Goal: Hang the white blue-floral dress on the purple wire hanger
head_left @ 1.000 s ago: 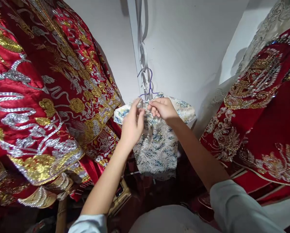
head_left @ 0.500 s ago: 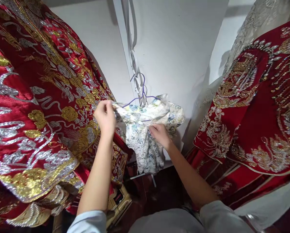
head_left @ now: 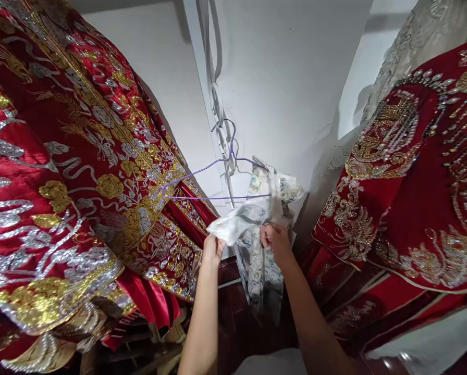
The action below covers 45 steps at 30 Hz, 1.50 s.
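Note:
A white floral dress (head_left: 257, 255) hangs from only the right side of a purple wire hanger (head_left: 202, 169), whose left arm and lower bar are bare. The hanger's hook rests on a white metal stand (head_left: 218, 112). My left hand (head_left: 213, 247), below the hanger, pinches the dress's loose shoulder edge and stretches it to the left. Closed around the front of the dress is my right hand (head_left: 274, 239), a little to the right and at about the same height. The right shoulder of the dress still covers the hanger's right end.
On the left hangs a red garment (head_left: 81, 135) with gold and silver embroidery, close to the hanger. A beaded red garment (head_left: 417, 172) hangs on the right, with a pale lace one (head_left: 401, 57) behind it. A white wall (head_left: 280, 67) stands behind; the floor (head_left: 233, 323) is dark.
The left shoulder of the dress has come off the hanger, baring its left side. My left hand has moved down and right with the cloth; my right hand has lowered slightly and moved right.

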Tool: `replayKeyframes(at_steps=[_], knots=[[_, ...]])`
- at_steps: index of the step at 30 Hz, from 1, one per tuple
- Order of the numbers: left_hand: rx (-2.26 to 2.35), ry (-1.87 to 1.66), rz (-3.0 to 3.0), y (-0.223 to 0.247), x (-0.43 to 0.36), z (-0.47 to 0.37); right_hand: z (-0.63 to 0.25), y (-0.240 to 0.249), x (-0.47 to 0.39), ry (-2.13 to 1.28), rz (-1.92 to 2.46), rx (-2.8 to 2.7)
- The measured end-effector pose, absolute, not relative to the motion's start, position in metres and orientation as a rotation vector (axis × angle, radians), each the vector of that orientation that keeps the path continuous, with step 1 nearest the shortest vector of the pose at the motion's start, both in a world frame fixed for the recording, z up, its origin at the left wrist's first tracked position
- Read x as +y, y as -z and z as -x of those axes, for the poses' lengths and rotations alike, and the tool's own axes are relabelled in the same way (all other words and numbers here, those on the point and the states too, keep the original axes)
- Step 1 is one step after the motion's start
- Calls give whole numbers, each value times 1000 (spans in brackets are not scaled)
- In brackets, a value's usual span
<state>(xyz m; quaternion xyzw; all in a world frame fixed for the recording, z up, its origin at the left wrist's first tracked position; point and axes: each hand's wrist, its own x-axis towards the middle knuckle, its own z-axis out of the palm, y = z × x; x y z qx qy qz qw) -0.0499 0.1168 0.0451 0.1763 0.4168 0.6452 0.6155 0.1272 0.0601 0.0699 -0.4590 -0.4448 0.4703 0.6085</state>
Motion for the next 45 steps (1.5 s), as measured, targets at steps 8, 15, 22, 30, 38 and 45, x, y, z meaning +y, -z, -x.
replayKeyframes(at_steps=[8,15,22,30,38,45], knots=[[684,-1353,-1157,-96,81,15,-142,-53,57,-887,1103,-1369],[916,-1367,-1634,-90,56,0,-149,-67,57,-1162,970,-1611],[1012,-805,-1762,-60,41,40,-169,-115,71,-624,818,-1754],[1342,-516,-2125,-110,48,103,-155,-133,156,-460,718,-1618],[1404,-229,-2160,-127,33,141,-148,-112,185,-678,1092,-1730],[1831,-214,-2356,-175,50,159,-172,-123,154,-695,1296,-1589]])
